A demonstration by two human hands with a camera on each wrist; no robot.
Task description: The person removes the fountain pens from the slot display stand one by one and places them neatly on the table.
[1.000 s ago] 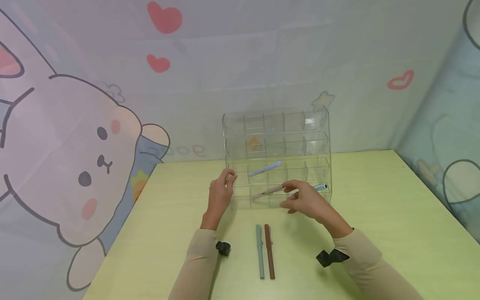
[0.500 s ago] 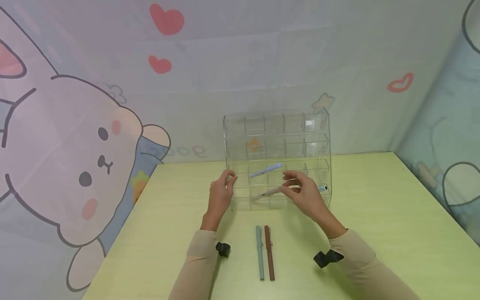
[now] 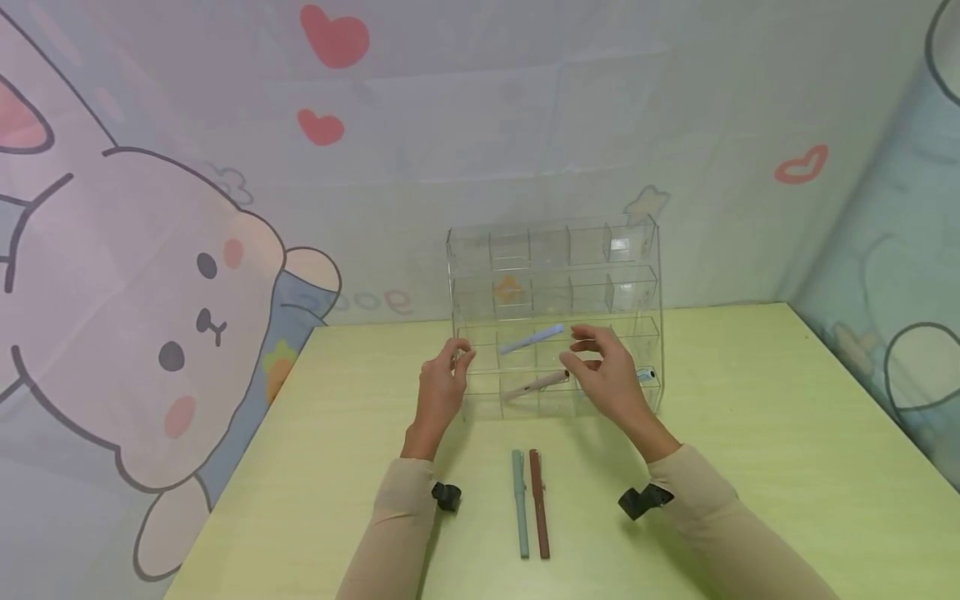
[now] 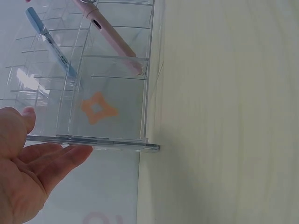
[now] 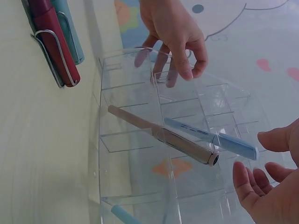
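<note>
My left hand [image 3: 441, 387] grips the left side panel of a clear tiered rack [image 4: 93, 141], its thumb on one face and fingers on the other. My right hand [image 3: 611, 375] is raised before the rack with thumb and fingers apart and nothing between them. Close to its fingertips is the capped end of a light blue pen [image 5: 210, 137], which leans in the second tier from the bottom. Below that, a beige pen [image 5: 161, 133] with a metal clip slants across the bottom tier. Another pale blue pen [image 3: 645, 375] sits at the bottom tier's right end, partly behind my right hand.
On the yellow table [image 3: 337, 500] in front of the rack, a green pen [image 3: 521, 504] and a dark red pen [image 3: 539, 504] lie side by side between my forearms. A printed cloth [image 3: 555, 108] hangs behind the rack.
My right hand has moved up and away from the beige pen, whose upper end now shows uncovered, towards the light blue pen above. My left hand has stayed on the rack.
</note>
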